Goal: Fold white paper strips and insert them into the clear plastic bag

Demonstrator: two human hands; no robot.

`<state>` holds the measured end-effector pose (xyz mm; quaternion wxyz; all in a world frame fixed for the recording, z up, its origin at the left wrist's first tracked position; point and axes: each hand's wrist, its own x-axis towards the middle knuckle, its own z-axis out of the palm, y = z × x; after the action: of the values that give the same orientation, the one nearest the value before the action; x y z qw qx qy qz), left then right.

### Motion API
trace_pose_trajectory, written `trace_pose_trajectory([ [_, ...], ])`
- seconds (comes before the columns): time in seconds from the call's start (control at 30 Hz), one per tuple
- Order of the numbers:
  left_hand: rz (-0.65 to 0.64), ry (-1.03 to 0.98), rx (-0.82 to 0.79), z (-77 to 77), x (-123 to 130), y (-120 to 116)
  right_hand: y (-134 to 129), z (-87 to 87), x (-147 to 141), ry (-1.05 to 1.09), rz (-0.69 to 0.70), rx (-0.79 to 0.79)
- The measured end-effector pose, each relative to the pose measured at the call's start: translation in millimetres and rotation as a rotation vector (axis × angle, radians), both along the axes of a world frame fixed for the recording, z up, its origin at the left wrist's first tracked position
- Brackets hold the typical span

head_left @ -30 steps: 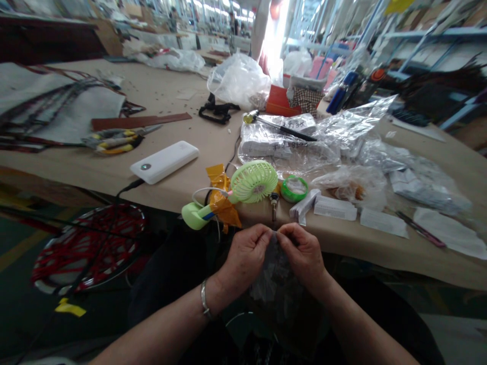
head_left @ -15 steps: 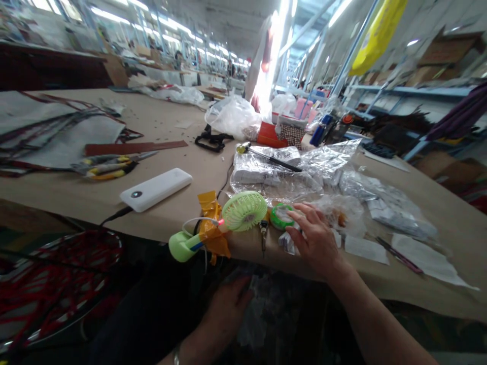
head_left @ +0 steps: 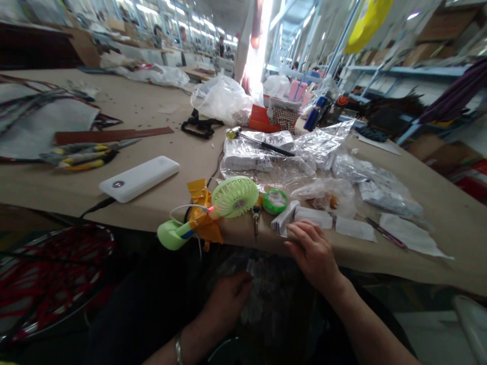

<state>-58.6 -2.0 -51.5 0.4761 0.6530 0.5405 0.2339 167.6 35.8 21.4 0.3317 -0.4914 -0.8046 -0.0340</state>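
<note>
- Head view:
- The right hand (head_left: 314, 252) rests at the edge of the table (head_left: 133, 96). Its fingers (head_left: 300, 234) lie close together, a bit bent, and hold nothing.
- The fingertips are just beside the white packets (head_left: 300, 218) on the table.
- The left hand (head_left: 228, 296) is below the table edge, on a clear bag (head_left: 254, 299). Its fingers curl down, and you cannot tell if they pinch.
- A green fan (head_left: 235, 196) sits on the table, left of the packets.

The right hand (head_left: 314, 252) has drawn back from the round green-rimmed roll (head_left: 274, 201) to the tan table edge (head_left: 380, 263) beside the folded white paper packets (head_left: 300, 217), well apart from the lowered left hand (head_left: 228, 299).
</note>
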Motion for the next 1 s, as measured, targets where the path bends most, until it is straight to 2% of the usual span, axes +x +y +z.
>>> trace_pose_trajectory([
  [0.13,-0.009,0.000,-0.009,3.6,7.0,-2.9,-2.8,-6.4,-8.6,-0.129,-0.077,-0.037],
  [0.27,-0.027,0.003,-0.004,5.3,10.3,-5.3,-0.6,-8.8,-13.6,-0.182,-0.088,0.002],
  [0.43,-0.020,-0.033,-0.009,8.6,13.8,-8.2,-3.8,-15.2,-8.9,-0.073,-0.034,0.081],
  [0.57,-0.017,-0.146,-0.066,20.0,24.2,-7.6,-3.1,-18.7,-4.7,0.096,0.027,0.070],
  [0.67,-0.013,-0.286,-0.177,31.9,36.7,-5.3,-2.7,-20.1,-2.3,0.225,0.043,0.074],
  [0.73,0.017,-0.437,-0.337,40.5,45.4,-3.6,-5.8,-19.1,-1.1,0.279,0.064,0.088],
  [0.87,0.098,-0.946,-0.736,58.2,60.4,0.3,-25.0,-13.9,-3.9,0.244,0.172,0.096],
  [0.93,0.142,-1.131,-0.806,64.7,66.0,2.9,-39.5,-11.9,-8.6,0.203,0.236,0.094],
  [1.0,0.200,-1.186,-0.807,67.7,70.1,5.3,-52.9,-10.8,-13.0,0.163,0.290,0.089],
])
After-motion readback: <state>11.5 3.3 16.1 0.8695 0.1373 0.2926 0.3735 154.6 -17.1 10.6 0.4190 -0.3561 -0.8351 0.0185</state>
